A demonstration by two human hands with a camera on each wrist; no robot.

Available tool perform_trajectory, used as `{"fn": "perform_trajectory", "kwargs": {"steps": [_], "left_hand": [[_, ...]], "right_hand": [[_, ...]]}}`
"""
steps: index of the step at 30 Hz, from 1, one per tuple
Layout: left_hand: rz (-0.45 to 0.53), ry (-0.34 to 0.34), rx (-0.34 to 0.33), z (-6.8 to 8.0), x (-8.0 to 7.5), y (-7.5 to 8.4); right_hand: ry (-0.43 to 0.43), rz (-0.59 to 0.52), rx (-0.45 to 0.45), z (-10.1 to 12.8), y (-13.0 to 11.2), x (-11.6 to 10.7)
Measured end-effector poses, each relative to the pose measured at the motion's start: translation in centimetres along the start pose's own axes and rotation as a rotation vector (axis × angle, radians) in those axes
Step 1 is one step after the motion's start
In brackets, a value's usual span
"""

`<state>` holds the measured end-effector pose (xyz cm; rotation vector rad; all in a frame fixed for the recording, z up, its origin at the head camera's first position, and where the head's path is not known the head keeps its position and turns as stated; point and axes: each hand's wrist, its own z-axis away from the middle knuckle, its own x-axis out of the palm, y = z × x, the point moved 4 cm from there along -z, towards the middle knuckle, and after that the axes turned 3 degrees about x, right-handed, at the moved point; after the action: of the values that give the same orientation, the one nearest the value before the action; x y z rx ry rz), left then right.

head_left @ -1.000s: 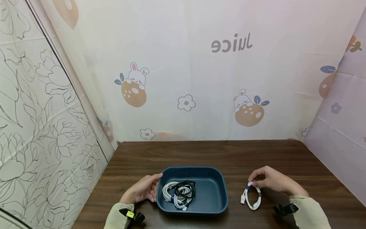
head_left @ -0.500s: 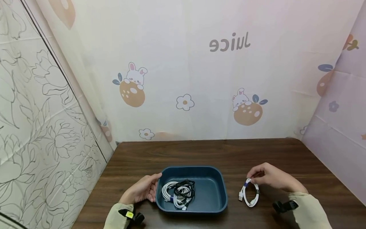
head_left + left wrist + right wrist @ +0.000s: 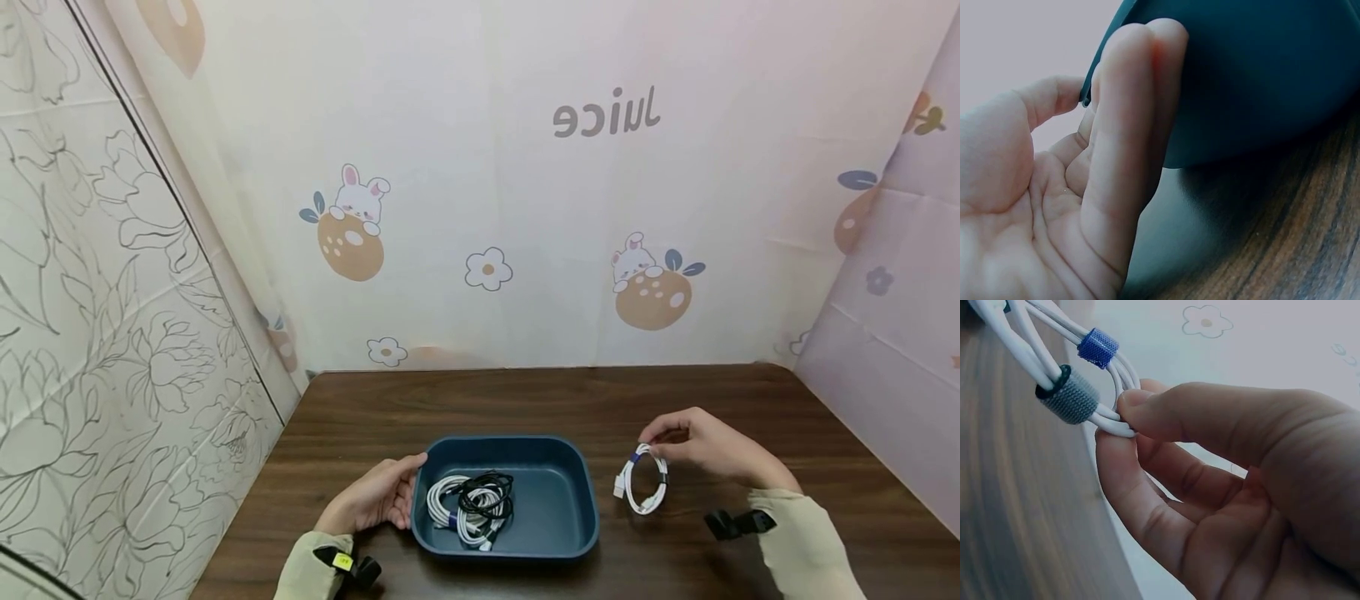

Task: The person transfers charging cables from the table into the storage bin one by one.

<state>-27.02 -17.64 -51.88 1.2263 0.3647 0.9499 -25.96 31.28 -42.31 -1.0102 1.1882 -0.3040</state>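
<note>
Between thumb and fingers, my right hand [image 3: 708, 446] pinches a coiled white USB cable [image 3: 627, 482] at its top, right of the box. In the right wrist view a blue strap [image 3: 1099, 348] and a grey strap [image 3: 1067, 395] wrap the cable's strands. My left hand [image 3: 378, 496] holds the left wall of a dark blue open box [image 3: 551, 557]. The left wrist view shows its thumb over the rim and its fingers against the outer wall [image 3: 1260, 87]. Coiled white cables [image 3: 442, 498] and a coiled black cable [image 3: 491, 483] lie in the left half of the box.
The box stands on a dark wood table [image 3: 360, 408]. A printed cloth [image 3: 480, 200] hangs behind the table's far edge, with more cloth at the left [image 3: 142, 333] and right. Black wrist cameras sit on both sleeves.
My right hand has raised the coiled white cable and shifted it a little left, nearer the box. The left hand and box have stayed in place.
</note>
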Motion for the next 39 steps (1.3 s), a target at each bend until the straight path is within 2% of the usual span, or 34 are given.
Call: {"fn": "perform_trajectory", "kwargs": {"steps": [6, 18, 39], "left_hand": [[0.001, -0.002, -0.001, 0.0, 0.0, 0.0], [0.006, -0.004, -0.001, 0.0, 0.1, 0.0], [0.000, 0.000, 0.002, 0.0, 0.1, 0.0]], "right_hand": [[0.038, 0.057, -0.042, -0.9, -1.3, -0.2], [0.052, 0.064, -0.028, -3.4, -3.7, 0.1], [0.007, 0.016, -0.066, -8.1, -7.2, 3.5]]}}
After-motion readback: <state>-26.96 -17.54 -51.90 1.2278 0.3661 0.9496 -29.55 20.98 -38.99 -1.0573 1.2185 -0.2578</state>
